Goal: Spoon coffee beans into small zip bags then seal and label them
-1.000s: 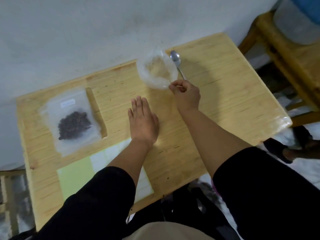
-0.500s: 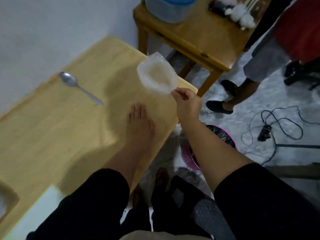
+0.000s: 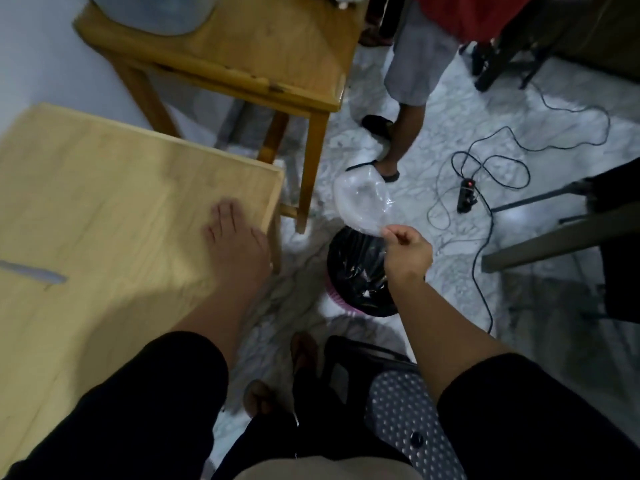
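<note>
Our right hand point(image 3: 408, 251) has its grip pinched on the edge of an empty clear plastic container point(image 3: 360, 202), which tilts up and away from the grip, with the black-lined bin point(image 3: 356, 271) just below. Our left hand point(image 3: 239, 244) lies flat and released on the desk point(image 3: 104, 188), its fingers near the desk's corner, the blurred spoon point(image 3: 34, 271) well to its left.

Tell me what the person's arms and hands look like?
Both arms wear black sleeves pushed up near the elbows, leaving the forearms bare. The left hand and right hand are bare too: no gloves, rings, watch or bracelets that I can see.
</note>
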`<state>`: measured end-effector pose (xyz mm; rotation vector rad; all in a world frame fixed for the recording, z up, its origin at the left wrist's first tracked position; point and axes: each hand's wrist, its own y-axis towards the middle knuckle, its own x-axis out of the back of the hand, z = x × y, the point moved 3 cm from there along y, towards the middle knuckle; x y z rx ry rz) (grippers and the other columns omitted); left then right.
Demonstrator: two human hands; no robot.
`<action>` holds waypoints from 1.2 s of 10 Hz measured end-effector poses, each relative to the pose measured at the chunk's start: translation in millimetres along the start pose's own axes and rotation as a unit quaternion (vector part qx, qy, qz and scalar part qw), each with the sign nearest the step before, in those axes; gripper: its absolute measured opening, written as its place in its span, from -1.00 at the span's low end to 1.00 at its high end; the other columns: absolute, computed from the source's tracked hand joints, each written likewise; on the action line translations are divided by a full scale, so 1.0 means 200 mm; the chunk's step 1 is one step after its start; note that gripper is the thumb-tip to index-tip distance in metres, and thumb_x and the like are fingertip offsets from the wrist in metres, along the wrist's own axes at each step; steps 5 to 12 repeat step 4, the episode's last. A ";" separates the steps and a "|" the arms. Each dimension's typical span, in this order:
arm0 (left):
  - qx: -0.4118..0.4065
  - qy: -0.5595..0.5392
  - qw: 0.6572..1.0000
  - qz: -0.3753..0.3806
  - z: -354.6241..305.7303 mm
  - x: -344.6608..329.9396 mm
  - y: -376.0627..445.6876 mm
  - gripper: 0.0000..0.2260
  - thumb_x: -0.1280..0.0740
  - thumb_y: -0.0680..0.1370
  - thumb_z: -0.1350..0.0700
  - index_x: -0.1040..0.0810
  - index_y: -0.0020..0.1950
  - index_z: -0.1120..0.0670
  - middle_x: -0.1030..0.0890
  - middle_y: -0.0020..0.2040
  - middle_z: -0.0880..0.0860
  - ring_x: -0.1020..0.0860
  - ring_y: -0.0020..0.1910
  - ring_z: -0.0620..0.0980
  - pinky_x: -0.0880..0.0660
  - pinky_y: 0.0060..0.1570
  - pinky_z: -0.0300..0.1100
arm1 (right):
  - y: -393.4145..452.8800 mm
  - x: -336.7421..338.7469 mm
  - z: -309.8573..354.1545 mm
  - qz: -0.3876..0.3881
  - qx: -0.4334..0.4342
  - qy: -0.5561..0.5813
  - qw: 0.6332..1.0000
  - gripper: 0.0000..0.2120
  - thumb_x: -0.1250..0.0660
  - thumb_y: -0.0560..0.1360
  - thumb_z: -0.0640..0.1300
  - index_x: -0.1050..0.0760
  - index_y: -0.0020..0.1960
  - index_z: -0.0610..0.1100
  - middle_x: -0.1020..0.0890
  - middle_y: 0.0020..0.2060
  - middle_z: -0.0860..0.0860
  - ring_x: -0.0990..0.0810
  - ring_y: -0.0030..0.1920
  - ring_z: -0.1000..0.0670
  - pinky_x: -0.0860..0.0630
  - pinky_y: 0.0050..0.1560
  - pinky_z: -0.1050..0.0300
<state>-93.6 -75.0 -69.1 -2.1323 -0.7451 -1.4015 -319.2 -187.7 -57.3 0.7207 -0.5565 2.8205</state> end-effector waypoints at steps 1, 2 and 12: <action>-0.011 0.016 1.000 -0.010 0.01 -0.01 0.01 -0.43 0.09 0.52 0.03 -0.23 0.46 0.30 -0.28 0.45 0.28 -0.23 0.45 0.26 -0.16 0.35 0.21 | 0.03 0.06 -0.07 0.013 -0.029 -0.021 0.999 -0.76 -0.35 0.50 -0.13 -0.55 0.16 -0.12 -0.63 -0.01 -0.06 -0.59 0.10 -0.08 -0.48 0.16 0.12; -0.004 0.007 1.000 -0.008 0.01 -0.02 0.01 -0.44 0.05 0.53 0.05 -0.22 0.46 0.30 -0.28 0.45 0.28 -0.21 0.46 0.26 -0.15 0.36 0.21 | 0.03 0.06 -0.10 0.048 -0.043 -0.086 0.994 -0.55 -0.32 0.53 -0.06 -0.37 0.39 -0.10 -0.52 0.28 -0.08 -0.48 0.28 -0.12 -0.41 0.30 0.03; 0.004 -0.006 0.999 0.046 0.01 0.01 0.03 -0.48 -0.11 0.60 0.12 -0.07 0.51 0.26 -0.09 0.53 0.21 -0.02 0.52 0.17 -0.02 0.44 0.08 | -0.07 -0.04 -0.08 0.143 -0.023 -0.180 0.973 -0.65 -0.30 0.52 -0.12 -0.47 0.29 -0.19 -0.56 0.22 -0.17 -0.52 0.21 -0.16 -0.42 0.29 0.03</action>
